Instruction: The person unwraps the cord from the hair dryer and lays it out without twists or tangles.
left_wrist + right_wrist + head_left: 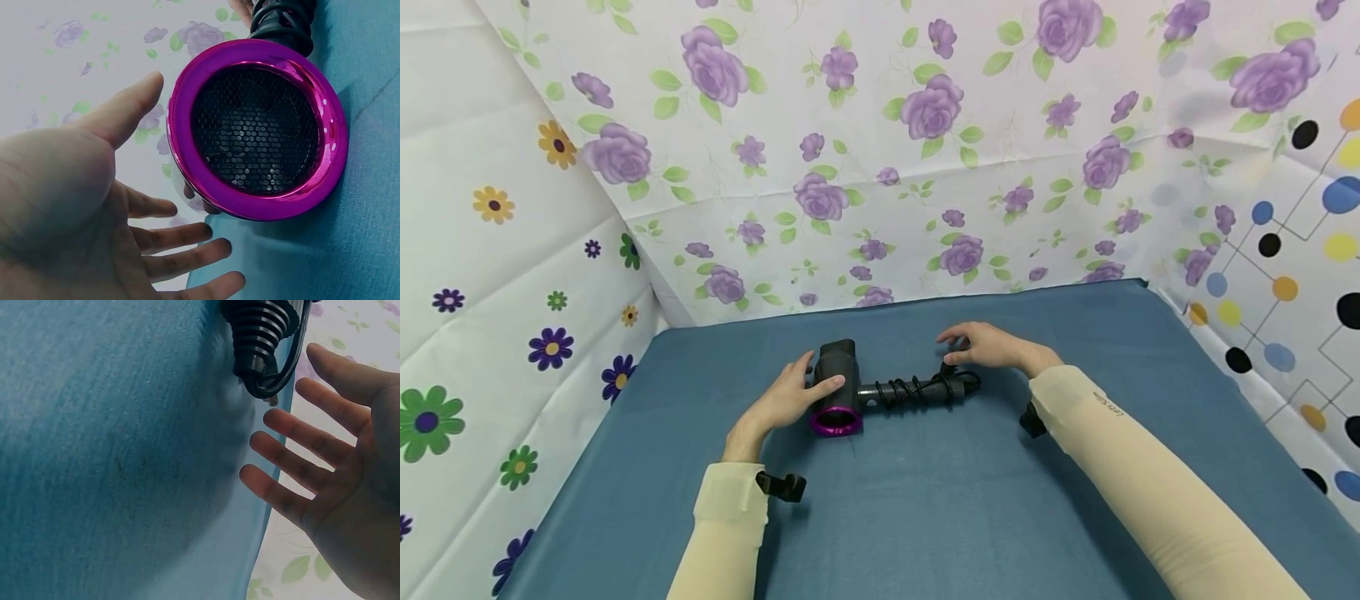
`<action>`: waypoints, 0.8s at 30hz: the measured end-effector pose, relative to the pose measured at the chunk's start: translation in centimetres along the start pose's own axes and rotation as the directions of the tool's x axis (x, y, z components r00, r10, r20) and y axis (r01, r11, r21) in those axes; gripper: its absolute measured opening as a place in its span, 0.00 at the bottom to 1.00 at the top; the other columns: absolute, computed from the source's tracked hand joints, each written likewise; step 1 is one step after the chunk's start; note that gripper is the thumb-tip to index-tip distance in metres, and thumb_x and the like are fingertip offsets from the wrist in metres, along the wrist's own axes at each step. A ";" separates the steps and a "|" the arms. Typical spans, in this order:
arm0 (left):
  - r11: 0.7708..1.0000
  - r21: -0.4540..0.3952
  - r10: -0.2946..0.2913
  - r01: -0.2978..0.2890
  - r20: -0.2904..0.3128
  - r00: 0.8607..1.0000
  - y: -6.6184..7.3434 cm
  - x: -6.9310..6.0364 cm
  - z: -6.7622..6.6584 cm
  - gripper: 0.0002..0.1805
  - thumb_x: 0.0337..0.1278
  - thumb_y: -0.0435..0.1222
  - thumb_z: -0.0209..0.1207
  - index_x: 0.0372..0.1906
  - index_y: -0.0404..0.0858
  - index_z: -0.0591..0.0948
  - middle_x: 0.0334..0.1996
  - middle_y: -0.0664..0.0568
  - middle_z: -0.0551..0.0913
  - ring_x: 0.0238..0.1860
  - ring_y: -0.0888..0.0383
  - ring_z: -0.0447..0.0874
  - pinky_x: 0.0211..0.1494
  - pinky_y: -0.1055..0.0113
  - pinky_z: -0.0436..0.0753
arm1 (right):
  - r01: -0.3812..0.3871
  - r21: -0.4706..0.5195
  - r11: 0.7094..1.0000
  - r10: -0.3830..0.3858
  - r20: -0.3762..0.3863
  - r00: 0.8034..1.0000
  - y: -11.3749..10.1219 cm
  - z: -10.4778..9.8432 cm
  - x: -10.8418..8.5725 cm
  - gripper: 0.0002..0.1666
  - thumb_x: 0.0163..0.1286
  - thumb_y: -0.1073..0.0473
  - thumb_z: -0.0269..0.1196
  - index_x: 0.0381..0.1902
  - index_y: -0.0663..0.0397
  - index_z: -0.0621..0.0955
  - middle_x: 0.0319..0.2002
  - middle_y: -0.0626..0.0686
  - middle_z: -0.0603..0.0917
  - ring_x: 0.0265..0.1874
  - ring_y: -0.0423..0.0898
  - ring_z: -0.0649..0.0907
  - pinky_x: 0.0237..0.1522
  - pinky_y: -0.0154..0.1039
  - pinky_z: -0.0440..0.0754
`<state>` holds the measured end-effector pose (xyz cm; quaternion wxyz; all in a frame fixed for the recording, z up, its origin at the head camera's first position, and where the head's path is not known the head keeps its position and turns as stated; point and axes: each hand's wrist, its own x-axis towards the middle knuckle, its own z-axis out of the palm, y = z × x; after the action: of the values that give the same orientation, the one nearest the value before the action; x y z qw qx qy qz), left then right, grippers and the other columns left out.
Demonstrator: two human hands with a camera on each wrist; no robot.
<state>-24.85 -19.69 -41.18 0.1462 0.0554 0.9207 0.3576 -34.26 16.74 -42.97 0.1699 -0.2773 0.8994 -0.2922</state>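
Note:
A dark grey hair dryer (837,371) lies on the blue cloth, the magenta ring (181,150) of its head facing me. Black cord (910,390) is wound round its handle, which points right. My left hand (786,396) is spread at the left side of the dryer's head; in the left wrist view its thumb and fingers look straight, and whether they touch the dryer I cannot tell. By the handle's end is my right hand (988,346), fingers extended beside the cord's ribbed sleeve (259,337) and a loop of cord, holding nothing visible in the right wrist view.
The blue cloth (910,508) covers the table up to a back edge. White sheets with purple roses (820,196), daisies (550,348) and coloured dots (1285,288) hang at the back, left and right. A black wrist strap (782,486) sits on my left sleeve.

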 end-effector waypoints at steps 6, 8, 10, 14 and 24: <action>1.000 0.009 -0.028 0.028 0.012 1.000 0.0 0.1 0.3 0.56 0.74 0.62 0.54 0.83 0.29 0.44 0.80 0.26 0.46 0.80 0.30 0.49 0.77 0.33 0.57 | -0.005 0.006 1.000 0.005 0.000 1.000 0.2 0.2 -0.1 0.29 0.80 0.53 0.62 0.74 0.57 0.74 0.69 0.61 0.77 0.62 0.59 0.79 0.62 0.60 0.77; 0.999 0.007 -0.033 0.033 0.013 0.999 0.0 0.2 0.4 0.55 0.74 0.62 0.54 0.83 0.30 0.44 0.80 0.26 0.47 0.80 0.31 0.50 0.77 0.33 0.57 | 0.001 0.005 1.000 -0.001 0.001 1.000 0.2 0.2 -0.1 0.29 0.80 0.53 0.62 0.74 0.57 0.74 0.68 0.61 0.77 0.62 0.59 0.79 0.62 0.60 0.77; 0.999 0.009 -0.033 0.033 0.012 0.999 -0.1 0.2 0.4 0.55 0.74 0.62 0.54 0.83 0.29 0.45 0.80 0.26 0.49 0.79 0.31 0.51 0.77 0.34 0.58 | 0.001 0.009 1.000 -0.001 0.002 1.000 0.1 0.2 -0.1 0.29 0.80 0.54 0.62 0.73 0.57 0.75 0.68 0.61 0.78 0.61 0.59 0.80 0.61 0.59 0.78; 1.000 0.004 -0.024 0.024 0.014 1.000 -0.2 0.2 0.5 0.55 0.74 0.62 0.55 0.83 0.28 0.46 0.79 0.26 0.50 0.79 0.30 0.53 0.77 0.34 0.58 | 0.005 0.016 1.000 -0.005 0.004 1.000 0.0 0.4 -0.1 0.27 0.80 0.54 0.62 0.72 0.58 0.76 0.64 0.62 0.80 0.59 0.58 0.82 0.59 0.58 0.80; 0.999 -0.048 -0.007 0.008 0.038 0.999 -0.7 0.3 0.6 0.54 0.74 0.60 0.55 0.82 0.25 0.46 0.78 0.25 0.54 0.78 0.31 0.54 0.76 0.35 0.60 | 0.011 0.011 1.000 -0.011 0.000 1.000 0.1 0.8 0.2 0.25 0.80 0.54 0.62 0.70 0.58 0.78 0.61 0.61 0.81 0.59 0.57 0.81 0.57 0.57 0.81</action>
<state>-24.93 -19.78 -42.14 0.1662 0.0552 0.9092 0.3778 -34.12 16.32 -43.63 0.1696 -0.2813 0.8962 -0.2981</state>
